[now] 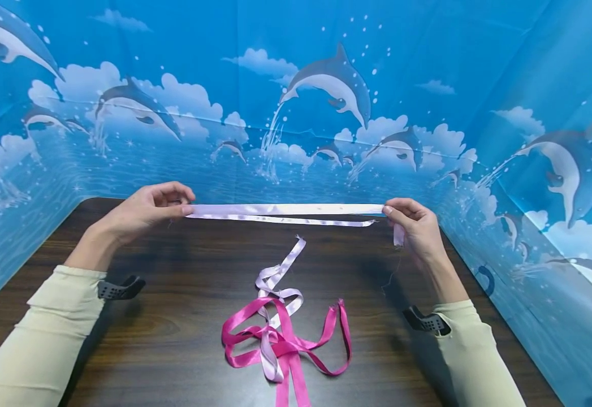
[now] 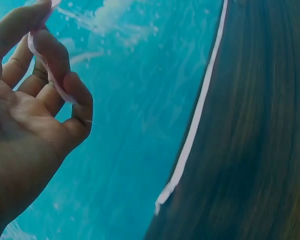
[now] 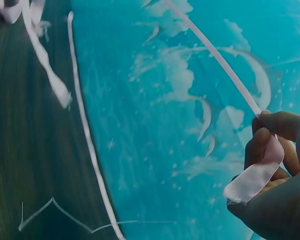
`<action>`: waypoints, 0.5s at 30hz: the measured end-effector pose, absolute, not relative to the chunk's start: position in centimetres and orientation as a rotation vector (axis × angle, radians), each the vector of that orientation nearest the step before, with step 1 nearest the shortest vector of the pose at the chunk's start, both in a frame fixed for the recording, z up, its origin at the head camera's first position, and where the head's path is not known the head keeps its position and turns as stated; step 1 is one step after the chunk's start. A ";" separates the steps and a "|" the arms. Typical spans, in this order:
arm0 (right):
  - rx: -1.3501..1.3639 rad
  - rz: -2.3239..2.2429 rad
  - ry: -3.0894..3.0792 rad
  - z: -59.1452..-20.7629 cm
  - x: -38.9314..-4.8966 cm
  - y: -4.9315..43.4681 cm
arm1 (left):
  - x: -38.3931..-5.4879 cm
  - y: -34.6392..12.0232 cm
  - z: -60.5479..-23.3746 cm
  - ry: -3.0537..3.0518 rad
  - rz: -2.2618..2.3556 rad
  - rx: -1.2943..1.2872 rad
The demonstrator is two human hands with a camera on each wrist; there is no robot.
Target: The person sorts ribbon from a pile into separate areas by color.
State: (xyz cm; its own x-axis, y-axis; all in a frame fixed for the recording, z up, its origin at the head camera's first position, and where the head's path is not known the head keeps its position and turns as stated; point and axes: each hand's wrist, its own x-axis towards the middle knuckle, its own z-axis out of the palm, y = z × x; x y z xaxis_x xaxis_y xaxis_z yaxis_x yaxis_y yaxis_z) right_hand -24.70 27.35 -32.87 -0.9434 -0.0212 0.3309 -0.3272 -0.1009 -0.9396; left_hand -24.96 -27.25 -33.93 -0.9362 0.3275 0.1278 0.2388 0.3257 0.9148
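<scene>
Desk: the dark wood-grain desk (image 1: 173, 339) carries a loose tangle from its middle to its near edge, a lilac ribbon (image 1: 289, 260) looped through a pink ribbon (image 1: 285, 325).
Far edge: a narrow pale ribbon (image 1: 301, 220) lies along it, against a blue dolphin-print backdrop (image 1: 296, 28).
Held ribbon: glossy, flat lilac satin (image 1: 285, 209) stretches taut above the far edge, its short ribbed tail folding down at right.
Hands: left hand (image 1: 148, 202) and right hand (image 1: 418, 226) pinch opposite ends.
Thread: a fine white strand (image 3: 72, 215) dangles below the right.

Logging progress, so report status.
Left fingers, right fingers pinching long pale lilac satin ribbon. Stretched straight. Looped magenta satin ribbon on brown wooden table, not obstructing.
</scene>
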 end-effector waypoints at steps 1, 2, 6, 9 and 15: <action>0.375 2.155 -1.950 -33.1 -25.0 27.4 | -25.1 -27.6 -34.1 2.505 1.698 0.497; 0.358 2.158 -1.946 -33.3 -25.3 27.5 | -25.3 -27.9 -34.3 2.512 1.704 0.465; 0.267 2.167 -1.945 -34.3 -26.2 28.4 | -26.3 -29.2 -35.4 2.529 1.750 0.337; 0.169 2.082 -2.040 -35.4 -26.8 29.3 | -27.0 -29.9 -36.6 2.526 1.765 0.240; 0.027 1.988 -2.169 -37.6 -28.1 30.3 | -27.9 -31.0 -38.7 2.521 1.763 0.144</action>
